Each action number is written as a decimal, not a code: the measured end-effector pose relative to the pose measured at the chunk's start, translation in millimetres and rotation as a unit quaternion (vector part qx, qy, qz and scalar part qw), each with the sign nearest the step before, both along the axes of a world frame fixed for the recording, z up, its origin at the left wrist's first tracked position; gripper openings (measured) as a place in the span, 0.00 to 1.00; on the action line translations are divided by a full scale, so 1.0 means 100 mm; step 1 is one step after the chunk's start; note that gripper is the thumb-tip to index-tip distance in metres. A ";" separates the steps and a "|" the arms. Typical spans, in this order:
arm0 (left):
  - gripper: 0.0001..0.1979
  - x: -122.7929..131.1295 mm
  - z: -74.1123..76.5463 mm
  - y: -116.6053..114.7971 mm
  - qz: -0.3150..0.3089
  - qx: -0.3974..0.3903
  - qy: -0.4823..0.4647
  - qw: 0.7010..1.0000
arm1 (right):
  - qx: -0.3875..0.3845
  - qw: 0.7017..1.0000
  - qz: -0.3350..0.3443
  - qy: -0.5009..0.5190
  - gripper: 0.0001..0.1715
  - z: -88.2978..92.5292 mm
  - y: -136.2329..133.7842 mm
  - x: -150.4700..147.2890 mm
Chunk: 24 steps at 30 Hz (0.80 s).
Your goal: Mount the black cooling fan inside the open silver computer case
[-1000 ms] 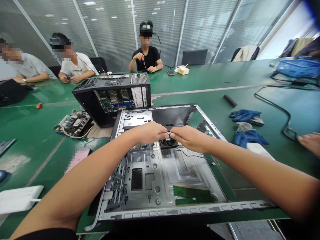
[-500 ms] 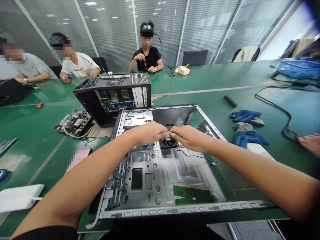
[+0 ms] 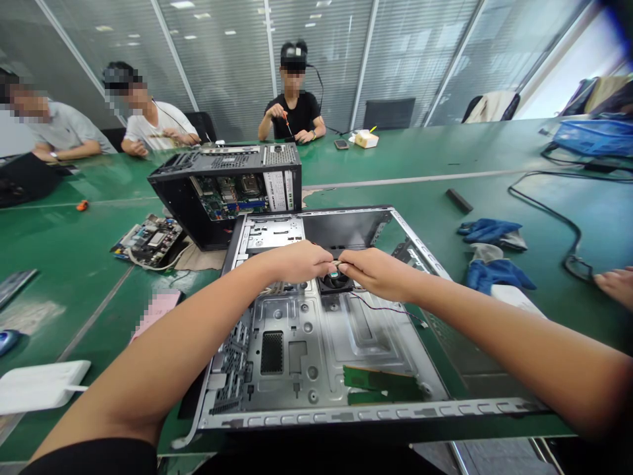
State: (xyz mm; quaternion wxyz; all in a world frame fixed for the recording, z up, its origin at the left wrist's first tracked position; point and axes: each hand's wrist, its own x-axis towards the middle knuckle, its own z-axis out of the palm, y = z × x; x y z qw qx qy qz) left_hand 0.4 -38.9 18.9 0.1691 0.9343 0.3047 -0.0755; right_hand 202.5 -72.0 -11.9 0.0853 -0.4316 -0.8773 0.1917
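Note:
An open metal computer case (image 3: 316, 343) lies flat in front of me. Over its upper middle, my left hand (image 3: 309, 260) and my right hand (image 3: 368, 267) meet fingertip to fingertip. Both are closed on something small and pale between them, too hidden to name. Right below the fingers sits a black fan (image 3: 336, 282), partly covered by the hands. A thin dark cable (image 3: 380, 308) runs from near the fan to the right, ending in a white connector. Green memory sticks (image 3: 380, 381) rest on the case floor near its front edge.
Behind stands a second computer case (image 3: 225, 191), with a circuit board (image 3: 151, 241) to its left. Blue gloves (image 3: 494, 274) and a black cable (image 3: 558, 211) lie right. A person's hand (image 3: 616, 284) is at the right edge; people sit across the table (image 3: 420, 158).
The view has shifted very slightly. My hands hold nearly the same pose over the fan. Across the table, the person's orange screwdriver has tilted a little.

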 end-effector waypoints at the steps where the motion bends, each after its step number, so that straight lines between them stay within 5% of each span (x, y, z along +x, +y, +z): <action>1: 0.16 0.00 -0.01 0.00 -0.002 -0.001 -0.001 1.000 | -0.001 1.000 0.001 -0.002 0.16 0.00 0.00 0.00; 24: 0.15 -0.05 0.02 0.01 0.005 -0.033 -0.007 0.999 | -0.004 1.000 -0.003 0.006 0.15 0.04 -0.03 -0.04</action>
